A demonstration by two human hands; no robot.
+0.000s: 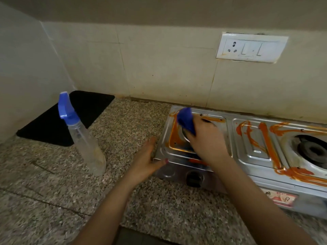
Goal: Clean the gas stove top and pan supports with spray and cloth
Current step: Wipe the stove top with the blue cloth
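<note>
A steel gas stove (251,149) smeared with orange sauce sits on the granite counter at the right. My right hand (205,138) grips a blue cloth (185,120) and presses it on the stove's left burner area, which the hand mostly hides. My left hand (147,160) lies with straight fingers against the stove's front left corner, thumb on its top edge. A clear spray bottle (83,138) with a blue trigger head stands upright on the counter, left of the stove and apart from both hands. The right burner (313,149) shows bare, with no pan support on it.
A black mat (53,126) lies in the back left corner of the granite counter (62,191). Tiled walls rise behind and at the left. A white socket and switch plate (251,47) is on the back wall. A black knob (194,178) sits on the stove's front.
</note>
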